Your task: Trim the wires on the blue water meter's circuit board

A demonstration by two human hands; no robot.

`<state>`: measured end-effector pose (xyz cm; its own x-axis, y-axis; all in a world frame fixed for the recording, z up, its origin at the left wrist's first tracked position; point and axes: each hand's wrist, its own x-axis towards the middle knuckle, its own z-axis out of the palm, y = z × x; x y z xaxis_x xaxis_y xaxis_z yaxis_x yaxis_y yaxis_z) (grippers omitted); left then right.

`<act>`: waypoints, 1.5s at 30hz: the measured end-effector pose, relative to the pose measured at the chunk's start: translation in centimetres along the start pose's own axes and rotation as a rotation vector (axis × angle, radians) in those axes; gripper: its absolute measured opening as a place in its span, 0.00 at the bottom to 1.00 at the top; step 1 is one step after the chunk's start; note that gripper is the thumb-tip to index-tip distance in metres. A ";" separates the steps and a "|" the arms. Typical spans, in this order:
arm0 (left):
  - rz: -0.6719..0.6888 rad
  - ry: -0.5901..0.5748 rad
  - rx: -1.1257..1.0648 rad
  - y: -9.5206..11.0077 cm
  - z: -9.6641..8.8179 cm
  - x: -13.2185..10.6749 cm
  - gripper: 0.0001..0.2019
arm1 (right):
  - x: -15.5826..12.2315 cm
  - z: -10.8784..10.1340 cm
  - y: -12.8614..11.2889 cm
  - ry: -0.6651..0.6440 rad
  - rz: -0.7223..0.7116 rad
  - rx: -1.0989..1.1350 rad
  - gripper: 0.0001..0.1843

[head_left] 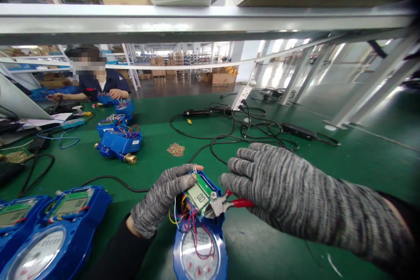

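A blue water meter [179, 249] with a round dial lies before me on the green table. At its upper end is a green circuit board with an LCD display [198, 194], and red, yellow and white wires [196, 227] loop out over the dial. My left hand [160, 192], in a grey knit glove, is closed on the board's upper left edge. In my gloved right hand [272, 179] are red-handled cutting pliers [215, 207], their jaws at the board's lower right corner. My right fingers hide most of the handles.
More blue meters stand at lower left [88, 214] and farther back [120, 142]. A pile of small screws [176, 150] lies mid-table. Black cables [226, 138] run to a white power strip [242, 97]. A shelf beam [197, 24] crosses above; a co-worker [98, 83] sits at far left.
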<state>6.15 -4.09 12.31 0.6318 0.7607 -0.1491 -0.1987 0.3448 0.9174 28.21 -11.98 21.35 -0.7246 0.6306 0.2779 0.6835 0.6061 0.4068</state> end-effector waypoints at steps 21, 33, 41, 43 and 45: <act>-0.006 -0.013 0.004 -0.2 -0.1 0.3 0.24 | 0.3 0.1 0.6 -0.069 -0.011 0.041 0.10; 0.014 -0.059 0.033 -0.5 -0.7 0.5 0.23 | 0.2 0.7 0.5 -0.002 -0.025 0.072 0.12; 0.000 -0.037 0.023 -0.1 -0.3 0.4 0.22 | 0.1 0.7 -0.2 0.054 -0.030 0.007 0.15; -0.007 -0.031 -0.005 0.0 -0.2 0.2 0.23 | -0.5 0.7 0.0 0.020 0.011 0.055 0.15; -0.019 -0.021 -0.028 0.2 -0.1 0.0 0.23 | -1.7 1.4 0.0 0.039 0.088 0.159 0.14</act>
<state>6.03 -3.95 12.41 0.6511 0.7423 -0.1583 -0.2069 0.3742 0.9040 29.57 -12.32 19.65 -0.6622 0.6671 0.3413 0.7474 0.6206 0.2372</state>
